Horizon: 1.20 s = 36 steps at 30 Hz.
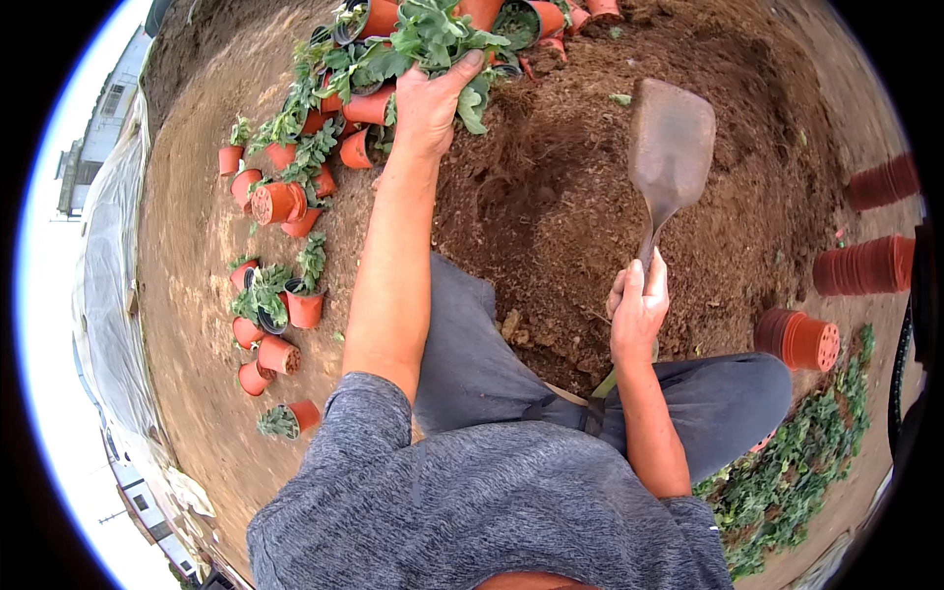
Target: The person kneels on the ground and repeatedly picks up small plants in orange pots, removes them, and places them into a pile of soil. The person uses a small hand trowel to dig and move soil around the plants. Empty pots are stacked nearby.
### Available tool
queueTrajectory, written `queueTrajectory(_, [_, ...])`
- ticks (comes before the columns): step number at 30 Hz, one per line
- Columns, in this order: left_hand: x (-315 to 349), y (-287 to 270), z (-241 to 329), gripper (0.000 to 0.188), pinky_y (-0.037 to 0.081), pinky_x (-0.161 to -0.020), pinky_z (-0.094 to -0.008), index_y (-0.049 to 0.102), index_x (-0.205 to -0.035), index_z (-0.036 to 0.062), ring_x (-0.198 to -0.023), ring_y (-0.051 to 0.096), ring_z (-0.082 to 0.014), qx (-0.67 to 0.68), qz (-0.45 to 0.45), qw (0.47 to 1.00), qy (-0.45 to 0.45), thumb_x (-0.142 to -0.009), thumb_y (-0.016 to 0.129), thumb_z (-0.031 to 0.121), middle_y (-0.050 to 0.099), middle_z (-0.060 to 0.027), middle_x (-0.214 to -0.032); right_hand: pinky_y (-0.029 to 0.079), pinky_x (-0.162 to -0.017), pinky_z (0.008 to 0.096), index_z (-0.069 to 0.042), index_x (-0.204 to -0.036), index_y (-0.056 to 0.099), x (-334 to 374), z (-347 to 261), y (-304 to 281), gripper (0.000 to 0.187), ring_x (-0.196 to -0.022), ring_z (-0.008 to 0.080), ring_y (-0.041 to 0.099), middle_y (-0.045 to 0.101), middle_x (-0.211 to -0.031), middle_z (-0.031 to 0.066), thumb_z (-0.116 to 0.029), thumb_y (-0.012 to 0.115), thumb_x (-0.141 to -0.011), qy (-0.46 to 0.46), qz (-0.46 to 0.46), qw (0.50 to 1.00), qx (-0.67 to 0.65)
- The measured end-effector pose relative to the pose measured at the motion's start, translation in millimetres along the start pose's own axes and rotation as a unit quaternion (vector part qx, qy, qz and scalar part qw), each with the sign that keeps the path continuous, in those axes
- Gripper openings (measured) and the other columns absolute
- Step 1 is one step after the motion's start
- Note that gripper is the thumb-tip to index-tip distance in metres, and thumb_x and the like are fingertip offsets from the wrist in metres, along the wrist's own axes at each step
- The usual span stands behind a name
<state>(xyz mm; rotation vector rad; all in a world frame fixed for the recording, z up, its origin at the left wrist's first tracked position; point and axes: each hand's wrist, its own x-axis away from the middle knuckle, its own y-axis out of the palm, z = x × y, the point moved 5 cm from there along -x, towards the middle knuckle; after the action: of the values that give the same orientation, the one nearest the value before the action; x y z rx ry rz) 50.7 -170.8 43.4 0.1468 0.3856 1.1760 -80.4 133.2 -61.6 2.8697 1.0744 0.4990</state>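
A: Setting?
B: Outdoor plot of loose brown soil (551, 187); dug patch ahead of the knees, orange pots (285, 202) tipped at left, nested pot stacks (865, 265) at right.

A: The hands?
B: Well apart. Left hand (428, 103), arm outstretched, closes over a leafy seedling clump (423, 39) at the far pots. Right hand (637, 310) grips the trowel (671, 147) handle; its long axis runs away from the body, blade raised over the soil.
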Motion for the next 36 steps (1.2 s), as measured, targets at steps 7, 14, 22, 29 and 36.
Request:
queueTrajectory(7, [-0.7,-3.5,1.1,0.039,0.049,-0.088,-0.0299,0.061,-0.116,0.0008,-0.095,0.062,-0.0145,-0.04,0.021,0.998,0.042,-0.08,0.075,0.002,0.066,-0.0045,-0.107,0.042,-0.052,0.0233,-0.003,-0.129,0.052,-2.0,2.5,17.8,0.036,-0.058,0.0053,0.049,0.056,-0.076,0.0011,-0.016,0.055,-0.096,-0.119,-0.133,0.963,0.204])
queueTrajectory(14, [-0.3,-6.0,-2.0,0.036,0.049,-0.086,-0.0306,0.062,-0.114,0.0002,-0.094,0.063,-0.0152,-0.019,0.047,0.998,0.032,-0.081,0.076,0.005,0.066,-0.0047,-0.108,0.051,-0.061,0.0361,-0.009,-0.13,0.051,-6.0,6.5,27.6,0.037,-0.064,0.0241,0.065,0.066,-0.081,0.0149,-0.018,0.057,-0.094,-0.285,-0.121,0.9,0.308])
queueTrajectory(22, [-0.5,-36.9,24.0,0.03,0.052,-0.059,-0.0285,0.061,-0.108,0.0071,-0.074,0.062,-0.0159,0.125,0.045,0.99,0.036,-0.086,0.074,0.022,0.067,-0.0064,-0.093,0.052,-0.069,0.0355,-0.008,-0.123,0.057,4.6,13.9,12.2,0.038,-0.076,0.0248,0.069,0.069,-0.086,0.0167,-0.016,0.066,-0.087,-0.1,-0.194,0.91,0.351])
queueTrajectory(29, [-0.3,-107.1,-33.0,0.048,0.051,-0.083,-0.036,0.058,-0.115,-0.0015,-0.1,0.061,-0.0225,-0.206,0.316,0.924,-0.064,-0.074,0.081,0.007,0.066,-0.0111,-0.106,0.036,-0.045,0.0207,-0.002,-0.129,0.051,-38.4,-31.4,-17.6,0.036,-0.053,0.004,0.045,0.053,-0.071,-0.001,-0.012,0.055,-0.095,-0.019,-0.024,0.993,0.116])
queueTrajectory(36, [-5.1,-76.4,-32.2,0.033,0.057,-0.071,-0.038,0.06,-0.11,-0.0047,-0.082,0.067,-0.0241,-0.025,0.325,0.943,-0.065,-0.079,0.071,-0.002,0.066,-0.0147,-0.105,0.04,-0.044,0.0227,-0.001,-0.134,0.046,-86.2,-2.2,-33.7,0.048,-0.054,0.008,0.054,0.059,-0.078,0.0039,-0.018,0.06,-0.092,-0.017,-0.01,0.984,0.176])
